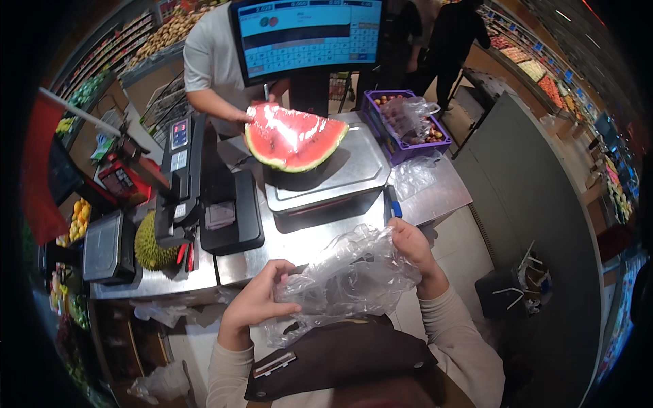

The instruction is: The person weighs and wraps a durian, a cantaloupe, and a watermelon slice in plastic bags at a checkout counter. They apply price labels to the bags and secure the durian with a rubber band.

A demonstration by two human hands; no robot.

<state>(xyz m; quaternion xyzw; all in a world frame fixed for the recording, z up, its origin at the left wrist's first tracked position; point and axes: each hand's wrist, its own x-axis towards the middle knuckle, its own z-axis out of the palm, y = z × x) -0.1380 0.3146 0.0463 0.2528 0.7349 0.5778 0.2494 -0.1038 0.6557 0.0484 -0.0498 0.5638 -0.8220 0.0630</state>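
Between my hands stretches a clear plastic bag (352,280). My left hand (262,296) grips its left side, thumb apart from the curled fingers, and my right hand (413,245) pinches its upper right edge. Beyond the bag, a cut piece of watermelon (296,137) in shiny clear wrap is over the metal plate of a weighing scale (352,168). Another person's hand (237,113) touches the watermelon's left end; whether the piece rests fully on the plate, I cannot tell.
A monitor (311,38) stands behind the scale. To the right is a purple crate (408,145) of fruit with plastic bags on top. At left are a label printer (178,173), a durian (153,242), red-handled scissors (189,256) and a second scale (104,245). A bin (502,293) stands right.
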